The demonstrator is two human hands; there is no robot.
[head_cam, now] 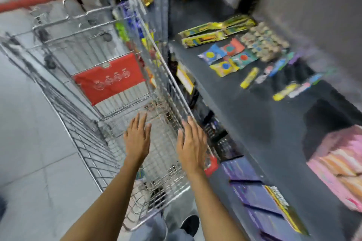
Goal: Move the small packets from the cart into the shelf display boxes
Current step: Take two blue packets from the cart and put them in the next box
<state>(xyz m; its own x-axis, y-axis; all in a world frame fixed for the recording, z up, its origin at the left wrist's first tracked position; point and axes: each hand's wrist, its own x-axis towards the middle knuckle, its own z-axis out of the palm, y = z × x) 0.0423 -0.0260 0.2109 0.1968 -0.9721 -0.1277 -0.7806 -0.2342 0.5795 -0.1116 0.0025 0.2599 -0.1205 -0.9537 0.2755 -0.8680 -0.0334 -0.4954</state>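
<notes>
A wire shopping cart (64,31) with a red handle and a red child-seat flap stands on the left, hard against the shelving. Both of my hands hover over its basket, fingers spread and holding nothing: my left hand (137,139) above the middle, my right hand (193,146) by the cart's right rim. The basket floor under them looks almost bare through the blur. Small colourful packets (225,66) and slim yellow, pink and blue packets (249,77) lie loose on the dark shelf (244,123) to the right.
Long yellow packs (203,40) lie at the shelf's back. A pink and orange display box (338,164) sits at the right edge. Purple boxes (254,191) fill the lower shelf beside my right forearm. My dark shoe (191,223) shows below the cart. Grey tiled floor lies to the left.
</notes>
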